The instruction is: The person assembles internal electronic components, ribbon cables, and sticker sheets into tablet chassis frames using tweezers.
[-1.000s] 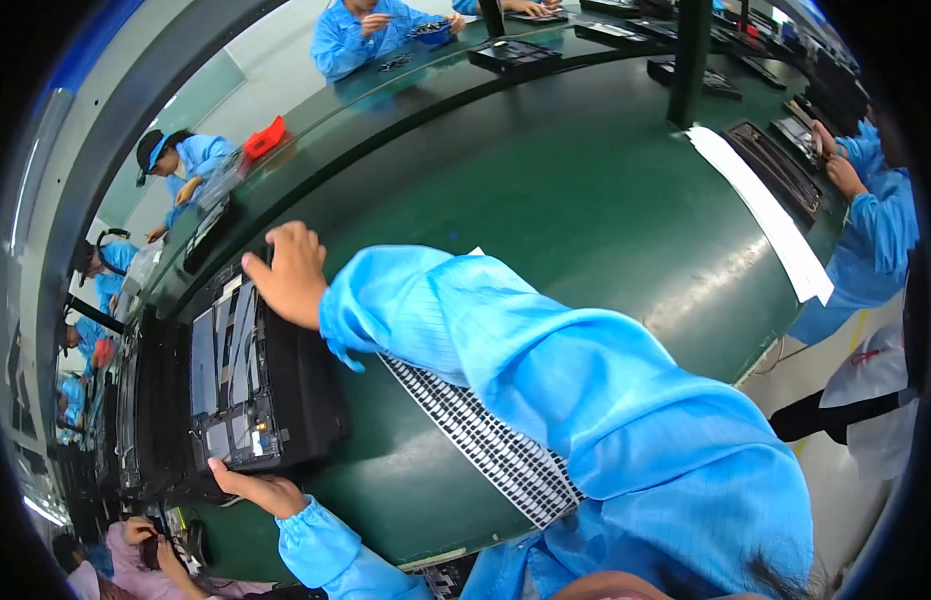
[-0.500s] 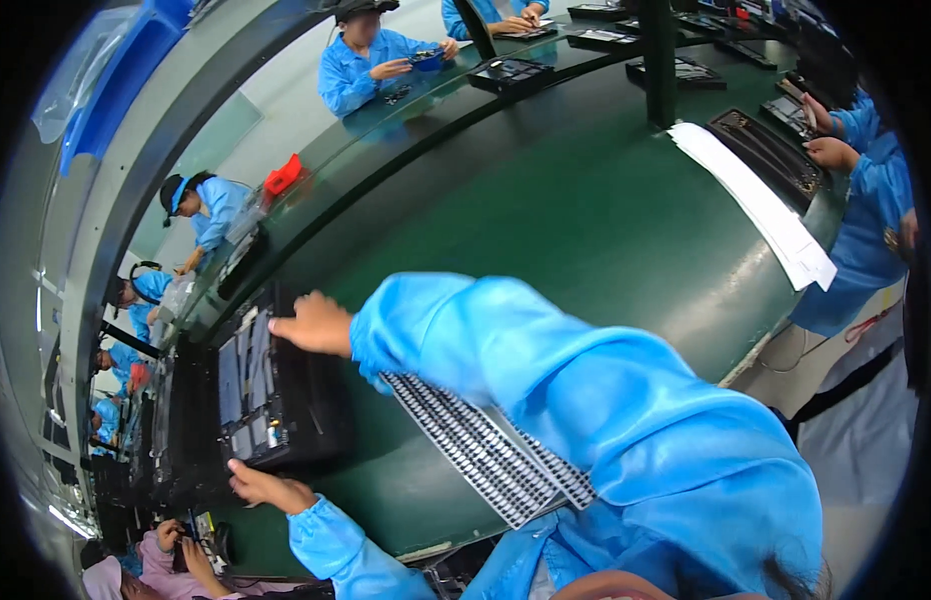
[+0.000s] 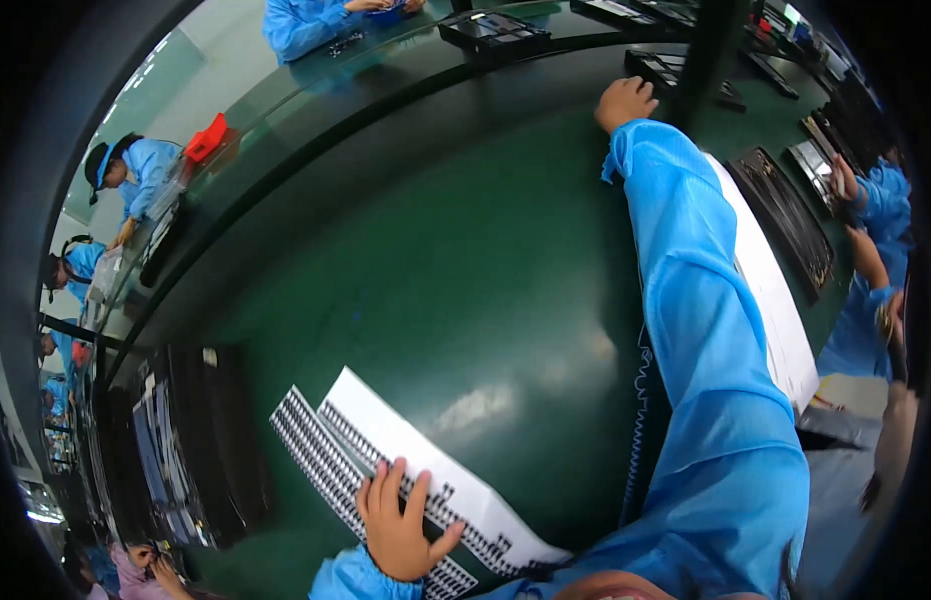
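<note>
We locate the patterned sheet [image 3: 324,468] and the white-backed sheet [image 3: 441,468] on the near part of the counter [image 3: 436,250], lying aslant and side by side, with a narrow gap between their upper ends. We rest the left hand [image 3: 399,530] palm down across both, fingers spread and gripping nothing; it hides how the sheets meet beneath. The patterned sheet carries dense rows of black marks. The white-backed sheet shows marks along its left side and a wide bare band at its right, so we judge it partly used, with its remaining marks left to use. We extend the right hand [image 3: 626,103] to the far side, beside the black frame [image 3: 666,70]; its fingers are loosely bent, and we cannot establish whether they touch or hold anything. To the left we note the black unit [image 3: 166,440], its grey inner strips exposed and neither hand on it; whether work on it is complete, we cannot determine. Along the right sleeve hangs the blue coiled cord [image 3: 638,430]. Beyond that sleeve lie the long white paper [image 3: 781,320] and the dark tray [image 3: 786,215].
</note>
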{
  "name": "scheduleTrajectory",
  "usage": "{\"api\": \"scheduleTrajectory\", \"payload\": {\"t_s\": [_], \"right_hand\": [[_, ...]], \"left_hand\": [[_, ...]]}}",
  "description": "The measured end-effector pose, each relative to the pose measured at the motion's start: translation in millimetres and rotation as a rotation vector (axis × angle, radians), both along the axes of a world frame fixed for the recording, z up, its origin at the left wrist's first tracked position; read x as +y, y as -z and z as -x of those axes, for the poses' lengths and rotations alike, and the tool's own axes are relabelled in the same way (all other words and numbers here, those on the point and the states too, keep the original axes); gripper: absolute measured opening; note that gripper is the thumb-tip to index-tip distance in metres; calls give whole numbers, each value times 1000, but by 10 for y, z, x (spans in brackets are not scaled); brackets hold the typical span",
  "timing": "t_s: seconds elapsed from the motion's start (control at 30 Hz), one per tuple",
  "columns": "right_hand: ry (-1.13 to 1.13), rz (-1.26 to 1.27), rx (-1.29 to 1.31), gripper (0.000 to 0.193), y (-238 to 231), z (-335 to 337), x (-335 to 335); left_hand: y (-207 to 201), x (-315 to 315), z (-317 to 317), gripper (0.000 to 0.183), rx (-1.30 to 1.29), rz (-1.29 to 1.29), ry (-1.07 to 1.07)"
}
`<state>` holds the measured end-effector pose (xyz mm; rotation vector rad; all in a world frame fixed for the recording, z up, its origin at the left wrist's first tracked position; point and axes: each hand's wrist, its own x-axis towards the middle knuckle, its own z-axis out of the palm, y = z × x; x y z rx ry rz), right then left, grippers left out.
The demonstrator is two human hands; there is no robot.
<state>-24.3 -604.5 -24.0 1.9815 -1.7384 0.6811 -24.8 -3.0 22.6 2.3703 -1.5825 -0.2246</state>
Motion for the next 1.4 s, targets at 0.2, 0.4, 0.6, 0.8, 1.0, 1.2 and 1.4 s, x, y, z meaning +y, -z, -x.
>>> {"api": "scheduleTrajectory", "payload": {"t_s": [0.2, 0.4, 0.6, 0.8, 1.0, 1.2, 1.4], "right_hand": [[152, 117, 208, 38, 107, -217, -556], [151, -155, 40, 36, 85, 127, -1255], [28, -361, 156, 44, -183, -309, -735], [-548, -624, 175, 31, -430, -1032, 835], [-1046, -745, -136, 44, -530, -1276, 1716], [-302, -399, -155, 34, -675, -296, 713], [-285, -542, -504, 50, -156, -195, -148]], "left_hand": [[23, 32, 58, 53, -28, 6, -65], [339, 13, 144, 35, -96, 135, -141], [136, 91, 160, 34, -56, 73, -150], [37, -100, 74, 49, 9, 41, -155], [-83, -20, -2, 65, 75, 22, -183], [-692, -888, -672, 49, 37, 196, -74], [116, -2603, -1914, 71, 482, 292, -203]]}}
